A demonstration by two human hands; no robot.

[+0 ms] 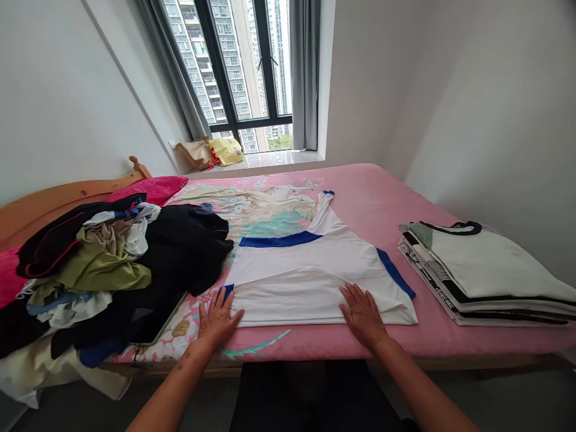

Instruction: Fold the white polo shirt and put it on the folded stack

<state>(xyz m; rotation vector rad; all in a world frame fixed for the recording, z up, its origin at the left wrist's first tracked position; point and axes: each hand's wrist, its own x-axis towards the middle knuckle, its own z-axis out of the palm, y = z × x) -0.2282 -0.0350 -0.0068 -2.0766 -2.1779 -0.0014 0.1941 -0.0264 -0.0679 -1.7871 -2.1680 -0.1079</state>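
Forearms (180, 381) reach over the pink bed (369, 204), with heaped clothes (180, 246) at eight o'clock, a folded stack (499, 264) at four, the white shirt (288, 276) at six. Left hand (216, 321) at seven and right hand (363, 315) at five rest flat, fingers slightly spread; even outward strokes should ease its creases.

A home bedroom: wooden headboard (76, 203), pink-sheeted bed (360, 186), curtained window (245, 66).

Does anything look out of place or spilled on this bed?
Yes: the cream cloth under the mixed clothes heap droops past the near edge of the pink-covered bed, as if slipping off. The folded white clothes stack looks tidy; nothing looks spilled.
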